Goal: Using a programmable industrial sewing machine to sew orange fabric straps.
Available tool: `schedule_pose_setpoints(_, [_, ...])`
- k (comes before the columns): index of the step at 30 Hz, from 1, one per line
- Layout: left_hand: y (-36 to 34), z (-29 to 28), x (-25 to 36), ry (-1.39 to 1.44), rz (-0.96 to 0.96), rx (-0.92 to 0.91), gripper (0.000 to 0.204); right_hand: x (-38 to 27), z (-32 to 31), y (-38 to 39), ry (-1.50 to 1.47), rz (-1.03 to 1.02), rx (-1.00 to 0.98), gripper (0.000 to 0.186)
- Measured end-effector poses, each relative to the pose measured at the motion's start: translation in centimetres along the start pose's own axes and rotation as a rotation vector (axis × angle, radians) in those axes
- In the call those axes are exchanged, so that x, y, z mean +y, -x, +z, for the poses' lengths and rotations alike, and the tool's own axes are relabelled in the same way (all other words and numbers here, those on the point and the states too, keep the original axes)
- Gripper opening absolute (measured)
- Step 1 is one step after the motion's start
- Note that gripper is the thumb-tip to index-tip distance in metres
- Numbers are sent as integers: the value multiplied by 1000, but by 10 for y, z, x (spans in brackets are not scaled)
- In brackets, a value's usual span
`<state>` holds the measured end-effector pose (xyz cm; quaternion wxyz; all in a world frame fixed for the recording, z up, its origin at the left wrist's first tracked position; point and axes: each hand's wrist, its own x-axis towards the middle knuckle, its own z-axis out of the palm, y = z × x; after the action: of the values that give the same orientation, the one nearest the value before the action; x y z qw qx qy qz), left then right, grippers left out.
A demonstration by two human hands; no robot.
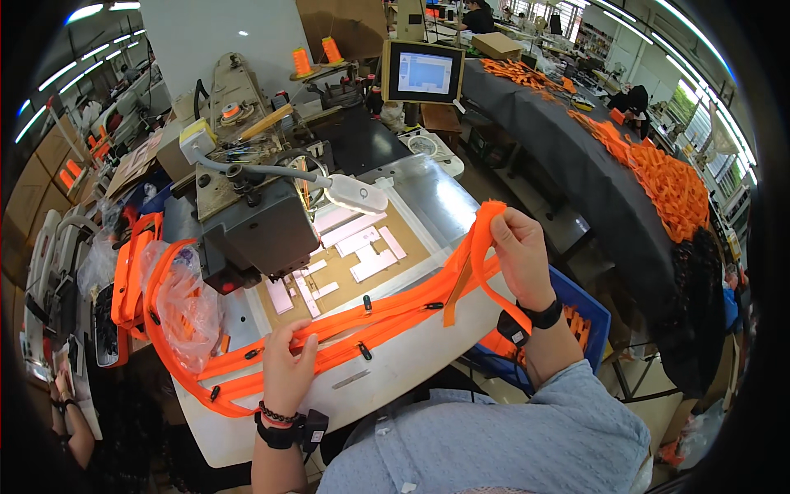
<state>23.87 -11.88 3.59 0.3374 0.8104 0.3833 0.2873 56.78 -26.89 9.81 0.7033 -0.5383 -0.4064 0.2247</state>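
Long orange zipper strips [391,325] with dark pulls lie bowed across the front of the pale worktable [395,375], curving up at the left. My right hand [518,251] pinches their raised ends at the right, where a loose orange band dangles. Lower left, my left hand [288,362] touches the strips with thumb and fingers apart, loosely bent. Behind them, the dark head of a sewing machine [251,235] with a white lamp [354,193] overhangs a brown template board [395,263] bearing pink pieces.
Orange bags [132,280] and clear plastic [202,325] sit left. A blue bin [597,329] of orange pieces is right, below a black-covered long table [535,140] heaped with orange strips. A screen [421,72] stands behind. Co-workers appear at far left [78,432] and in the background [473,20].
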Motion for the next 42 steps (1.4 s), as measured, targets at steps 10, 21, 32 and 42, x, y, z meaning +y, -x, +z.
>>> schedule_pose_setpoints(10, [1, 1, -3, 30, -7, -22, 24, 10, -6, -11, -902, 328, 11, 30])
schedule_pose_setpoints(21, [2, 1, -2, 54, -29, -45, 23, 32, -15, -9, -1239, 412, -212, 52])
schedule_pose_setpoints(32, [2, 0, -1, 70, -46, -71, 24, 29, -6, -7, -1020, 350, -173, 46])
schedule_pose_setpoints(42, [1, 1, 1, 72, -24, -73, 23, 13, 13, -1, -985, 268, -109, 32])
